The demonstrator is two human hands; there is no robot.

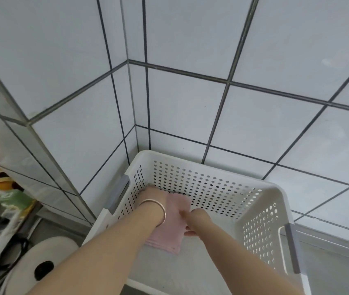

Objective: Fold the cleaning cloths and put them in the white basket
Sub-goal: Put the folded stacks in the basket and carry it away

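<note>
White glazed wall tiles with dark grout lines [190, 107] are filling most of the view, meeting in a corner behind everything else. A white perforated plastic basket with grey handle grips [260, 211] is sitting tight into that corner, its rim nearly touching both walls; what it is standing on is not clear. Both bare forearms are reaching down into it from the near edge. A folded pale pink cleaning cloth with a scalloped edge [170, 237] is lying flat on the basket's floor toward the left wall, its far edge near the back left corner, its layers showing as a neat stack along the near edge. The left hand [154, 195], with a thin metal bangle [158, 211] at the wrist, is resting on the far part of the cloth, but its grip is hidden behind the wrist. The right hand [190, 227] is at the cloth's right edge, fingers curling against it; whether they are pinching it cannot be told.
</note>
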